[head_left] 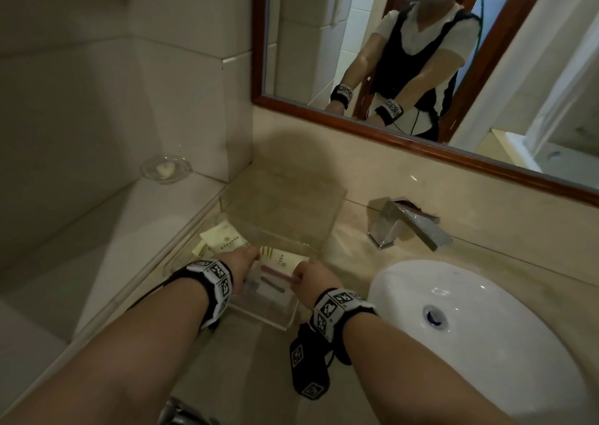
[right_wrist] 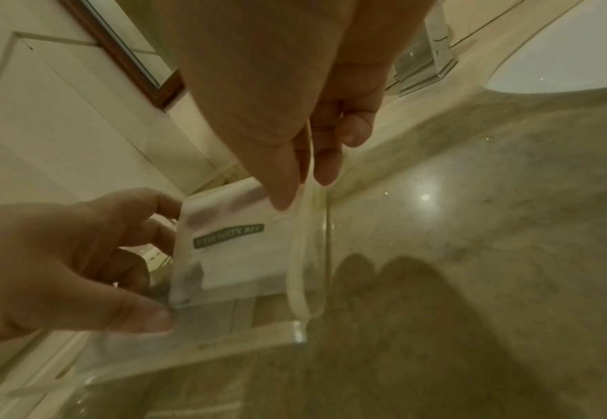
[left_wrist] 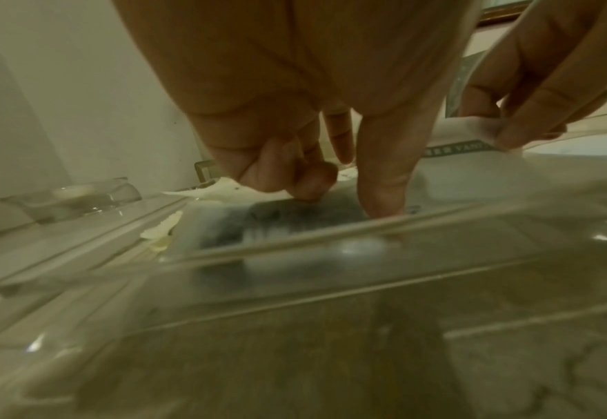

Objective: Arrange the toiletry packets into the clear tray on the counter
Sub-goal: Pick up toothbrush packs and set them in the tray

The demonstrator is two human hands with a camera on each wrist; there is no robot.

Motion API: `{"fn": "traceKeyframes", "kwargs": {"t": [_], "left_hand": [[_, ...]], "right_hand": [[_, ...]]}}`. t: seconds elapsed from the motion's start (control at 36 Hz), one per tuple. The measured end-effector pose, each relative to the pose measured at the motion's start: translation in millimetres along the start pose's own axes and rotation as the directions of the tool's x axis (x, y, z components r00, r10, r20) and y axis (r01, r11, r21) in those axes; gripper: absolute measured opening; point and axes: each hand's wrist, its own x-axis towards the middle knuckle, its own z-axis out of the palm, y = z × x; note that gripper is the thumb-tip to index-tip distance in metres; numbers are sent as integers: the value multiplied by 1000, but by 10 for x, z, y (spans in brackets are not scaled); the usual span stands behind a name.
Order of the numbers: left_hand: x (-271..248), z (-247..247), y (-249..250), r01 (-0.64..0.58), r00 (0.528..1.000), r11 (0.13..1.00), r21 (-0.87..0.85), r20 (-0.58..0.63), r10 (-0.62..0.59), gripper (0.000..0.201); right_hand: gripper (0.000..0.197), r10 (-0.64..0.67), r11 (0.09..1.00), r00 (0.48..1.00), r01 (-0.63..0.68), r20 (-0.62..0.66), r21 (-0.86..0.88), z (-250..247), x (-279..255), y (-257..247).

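A clear tray (head_left: pixel 275 319) stands on the marble counter just in front of my wrists, with toothbrush packets lying in it. Over its far end both hands hold a white packet (right_wrist: pixel 230 246) labelled vanity kit. My left hand (head_left: pixel 246 259) grips the packet's left edge, thumb low and fingers behind it. The thumb and forefinger of my right hand (head_left: pixel 308 275) pinch its right corner. In the left wrist view my left fingers (left_wrist: pixel 384 184) reach down inside the tray wall (left_wrist: pixel 330 235). More cream packets (head_left: pixel 223 240) lie loose on the counter left of the tray.
A second clear box (head_left: pixel 285 210) stands behind the tray. A chrome tap (head_left: pixel 408 227) and white basin (head_left: pixel 470 327) are to the right. A glass soap dish (head_left: pixel 166 168) sits on the ledge at far left. A wood-framed mirror (head_left: pixel 421 139) hangs above.
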Motion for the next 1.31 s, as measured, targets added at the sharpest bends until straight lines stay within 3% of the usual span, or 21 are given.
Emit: {"fn": "traceKeyframes", "kwargs": {"t": [0.22,0.36,0.5,0.64,0.94,1.11,1.31], "left_hand": [[43,-12,-68,-3,1000,995,104,-13,4,61],[61,-13,-137,-19,998,989,147,-58,28,56],[79,-81,-130,-65,998,973,220,-4,67,66],[78,-102,-86,-71,997,958,277,1,74,57],[82,-51,7,-72,997,983,171,-11,75,51],[79,-41,81,-69,995,992,103,-66,76,45],[38,-55,95,-111,994,980,166,-5,114,52]], "right_hand": [[26,13,1000,1000,-13,-22,2,41,12,-19],[25,-22,1000,995,22,-100,4,57,-19,10],[28,-76,997,992,74,-99,-25,18,-58,7],[28,-74,997,992,71,-105,-33,9,-85,-5],[34,-56,998,996,54,-75,-25,36,-139,4],[50,-62,996,998,61,-16,-58,28,-167,-6],[41,-100,993,992,94,-82,-68,60,-174,-27]]}}
